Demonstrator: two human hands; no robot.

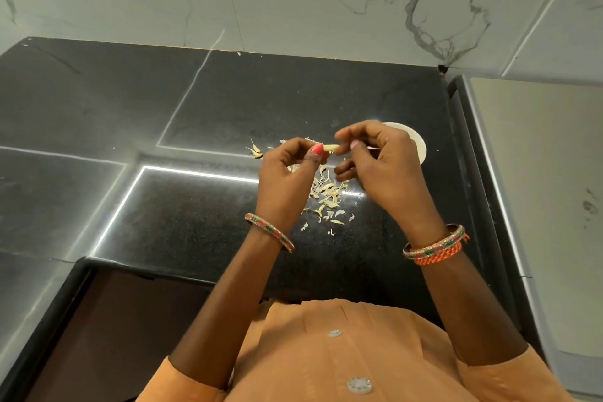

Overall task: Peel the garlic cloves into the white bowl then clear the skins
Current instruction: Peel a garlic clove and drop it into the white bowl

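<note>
**Peeling over open counter, bowl off to one side**

Pinching a pale garlic clove (330,147) between thumb and fingers, the left hand (287,173) holds it up above the black counter (195,206). Right hand (378,160) meets the clove's right end, fingertips curled in and nipping what looks like a strip of skin; the exact grip is hard to read.

Loose skins (328,196) lie scattered on the counter directly under and nearer than both hands, a few more (255,151) to the left. White bowl (419,147) sits just right of and beyond the hands, largely hidden behind the right hand; contents not visible.

Risks, as judged:
- Clove is held over the skins, not the bowl. If it slips, it likely lands among the peel.
- Skins are light and spread wide; a careless sweep could push some off the near edge.
- Right wrist is close to the bowl; a sideways pull could nudge it.
</note>
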